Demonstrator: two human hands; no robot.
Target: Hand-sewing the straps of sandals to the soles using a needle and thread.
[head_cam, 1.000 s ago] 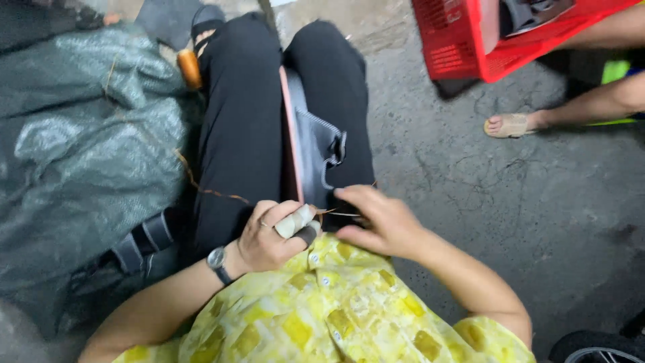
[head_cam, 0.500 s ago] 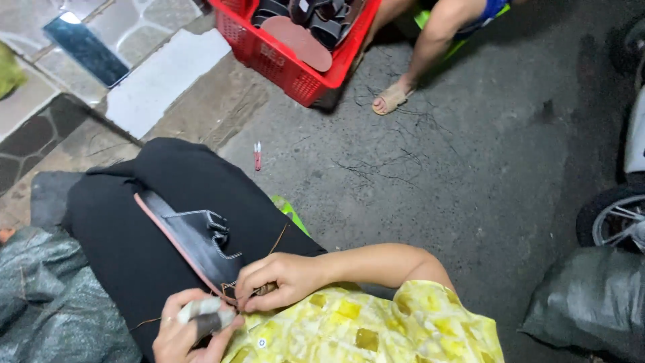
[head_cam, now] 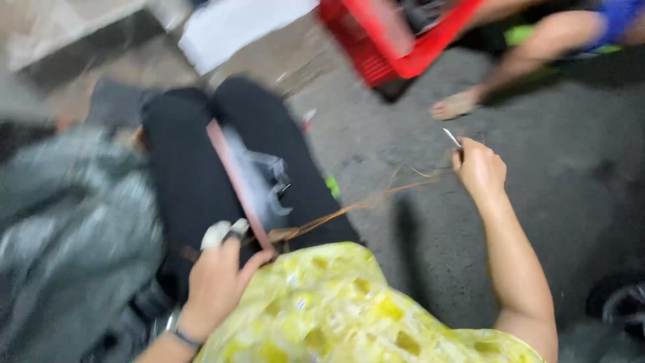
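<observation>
We count one shoe upper (head_cam: 259, 181), grey with a reddish sole edge, lying on the lap in black trousers (head_cam: 195, 175). One brown thread (head_cam: 363, 205) runs from it to the right. Our right hand (head_cam: 478, 168), out to the right of the shoe upper, is clenched on the thread and one thin needle (head_cam: 451, 138). Our left hand (head_cam: 215, 282), just below the shoe upper, grips its near end; two fingertips wear pale tape. Beyond the shoe upper stands one red plastic crate (head_cam: 396, 47).
</observation>
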